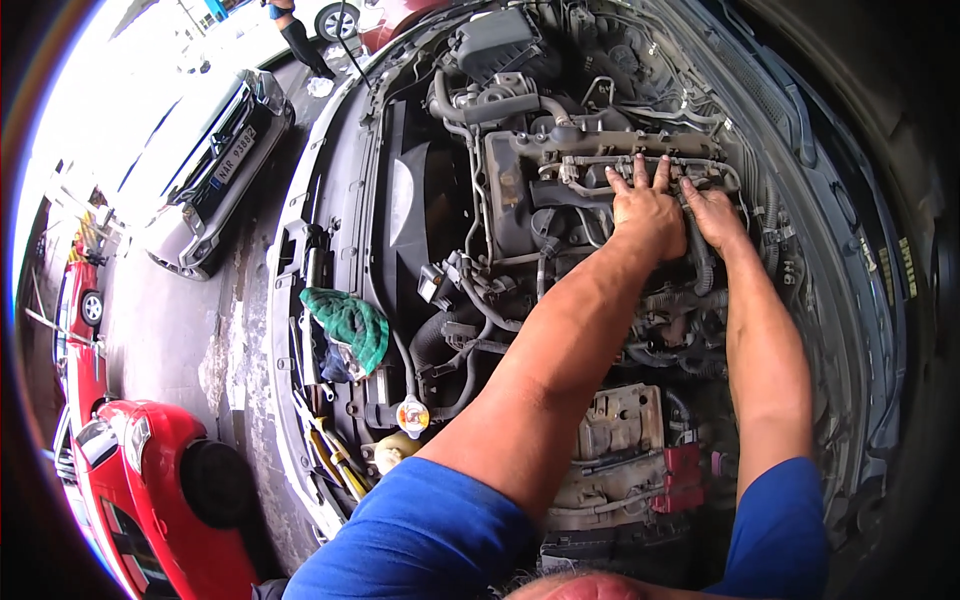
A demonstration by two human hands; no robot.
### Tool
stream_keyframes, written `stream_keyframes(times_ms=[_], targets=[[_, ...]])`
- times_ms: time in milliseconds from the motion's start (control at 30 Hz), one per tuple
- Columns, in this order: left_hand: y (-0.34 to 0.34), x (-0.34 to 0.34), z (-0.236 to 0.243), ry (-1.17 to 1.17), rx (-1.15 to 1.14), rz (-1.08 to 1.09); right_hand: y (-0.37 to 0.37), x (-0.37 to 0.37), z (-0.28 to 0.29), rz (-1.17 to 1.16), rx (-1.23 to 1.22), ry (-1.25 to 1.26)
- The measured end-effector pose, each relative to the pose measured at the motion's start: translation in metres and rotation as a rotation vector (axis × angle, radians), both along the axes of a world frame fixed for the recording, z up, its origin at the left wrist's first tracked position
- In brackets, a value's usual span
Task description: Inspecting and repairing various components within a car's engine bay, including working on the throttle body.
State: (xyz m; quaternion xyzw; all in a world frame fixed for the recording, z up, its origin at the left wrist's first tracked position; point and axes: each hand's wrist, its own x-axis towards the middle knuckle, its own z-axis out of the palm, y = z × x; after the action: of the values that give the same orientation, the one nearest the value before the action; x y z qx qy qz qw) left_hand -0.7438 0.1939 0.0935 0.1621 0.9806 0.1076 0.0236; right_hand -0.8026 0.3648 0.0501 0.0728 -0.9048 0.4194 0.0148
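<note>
Basically, left hand (pixel 648 215) spread over engine (pixel 512 205) top; right hand (pixel 714 214) just beside it, can't tell if pinching; green cloth (pixel 348 326) off to left.

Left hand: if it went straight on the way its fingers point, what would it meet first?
The left hand would probably meet the dusty brown engine strip just ahead, though depth is unclear in this view.
</note>
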Motion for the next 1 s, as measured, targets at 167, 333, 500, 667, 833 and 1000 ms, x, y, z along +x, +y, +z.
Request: stream_keyframes(times_ms=[167,333,500,667,833,1000], targets=[[0.004,-0.001,-0.007,0.018,-0.013,0.092,-0.018,0.006,0.01,-0.108,0.205,-0.062],[0.003,0.004,0.005,-0.04,0.022,-0.062,0.002,-0.001,-0.007,-0.085,-0.016,0.123],[0.0,0.004,-0.001,-0.037,-0.063,0.062,-0.019,0.009,0.012,-0.055,0.058,-0.062],[-0.004,0.007,-0.003,-0.016,0.007,-0.064,-0.01,0.013,0.004,-0.103,0.054,0.069],[0.04,-0.001,0.002,0.008,-0.041,-0.01,0.041,-0.012,-0.001,-0.139,0.231,-0.017],[-0.004,-0.009,-0.009,0.061,-0.066,0.062,-0.016,-0.015,-0.002,-0.03,0.199,-0.066]])
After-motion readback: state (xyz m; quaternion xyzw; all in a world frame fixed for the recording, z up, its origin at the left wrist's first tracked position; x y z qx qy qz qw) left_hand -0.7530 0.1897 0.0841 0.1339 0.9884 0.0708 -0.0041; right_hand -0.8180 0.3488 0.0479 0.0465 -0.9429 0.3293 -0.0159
